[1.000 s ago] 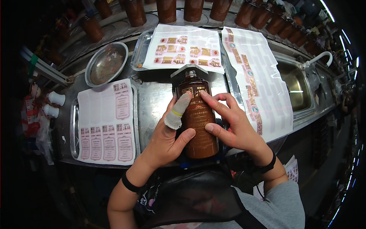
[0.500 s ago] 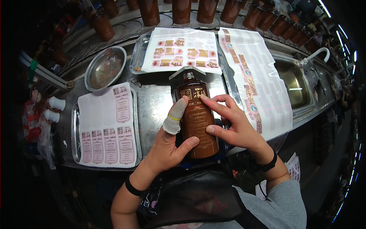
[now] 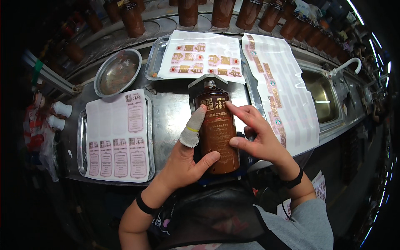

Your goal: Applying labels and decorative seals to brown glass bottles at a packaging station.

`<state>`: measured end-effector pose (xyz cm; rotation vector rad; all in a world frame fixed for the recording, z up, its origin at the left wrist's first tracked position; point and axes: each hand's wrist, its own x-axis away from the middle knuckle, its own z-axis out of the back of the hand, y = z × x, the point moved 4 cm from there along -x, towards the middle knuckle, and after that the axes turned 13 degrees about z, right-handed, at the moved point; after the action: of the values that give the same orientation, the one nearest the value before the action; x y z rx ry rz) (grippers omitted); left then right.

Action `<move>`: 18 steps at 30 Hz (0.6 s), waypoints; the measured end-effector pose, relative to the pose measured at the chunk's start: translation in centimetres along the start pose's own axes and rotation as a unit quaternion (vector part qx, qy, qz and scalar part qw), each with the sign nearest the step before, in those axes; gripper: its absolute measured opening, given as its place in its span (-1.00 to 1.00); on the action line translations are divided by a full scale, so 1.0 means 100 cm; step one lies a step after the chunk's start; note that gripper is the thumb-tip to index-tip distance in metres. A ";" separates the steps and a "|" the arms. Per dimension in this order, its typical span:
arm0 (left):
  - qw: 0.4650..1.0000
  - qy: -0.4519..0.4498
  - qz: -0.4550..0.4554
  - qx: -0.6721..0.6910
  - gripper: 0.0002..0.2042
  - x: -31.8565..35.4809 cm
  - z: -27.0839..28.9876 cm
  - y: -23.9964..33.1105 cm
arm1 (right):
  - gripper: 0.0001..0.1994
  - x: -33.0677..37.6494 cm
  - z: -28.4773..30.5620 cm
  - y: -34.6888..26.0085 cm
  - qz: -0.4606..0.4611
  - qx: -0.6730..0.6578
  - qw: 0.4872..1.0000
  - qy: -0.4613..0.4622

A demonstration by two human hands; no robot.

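Note:
A brown glossy bottle [image 3: 217, 143] with gold decoration leans back in a metal cradle [image 3: 216, 78], its neck pointing away from me. My left hand [image 3: 183, 160] grips its left side; the thumb lies on the lower front, and a finger in a pale fabric cover with a yellow band rests beside the upper emblem. On the other side, my right hand [image 3: 258, 135] has its index fingertip at the upper right edge of the gold lettering and its thumb against the right front. Its other fingers curl by the bottle's side, partly hidden.
Label sheets [image 3: 116, 114] lie on a left tray [image 3: 81, 156]; another gold-label sheet [image 3: 202, 37] covers a back tray [image 3: 151, 68]. Strip labels [image 3: 293, 96] spread at right, before a sink [image 3: 323, 96]. A metal bowl [image 3: 100, 83] stands back left. Brown bottles [image 3: 223, 14] line the conveyor [image 3: 164, 25].
My right index finger has slid from the lettering towards the bottle's right edge. The bottles on the conveyor have shifted right. My left hand keeps its grip.

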<state>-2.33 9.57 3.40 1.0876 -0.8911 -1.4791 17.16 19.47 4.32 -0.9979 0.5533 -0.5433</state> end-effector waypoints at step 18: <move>0.989 0.030 0.134 0.056 0.15 0.016 -0.016 -0.004 | -0.77 -0.070 0.000 -0.047 0.266 0.177 0.947 0.035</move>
<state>-1.01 8.11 2.28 1.0419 -1.0443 -1.1809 11.24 21.96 9.75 -0.4560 0.7279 -0.1828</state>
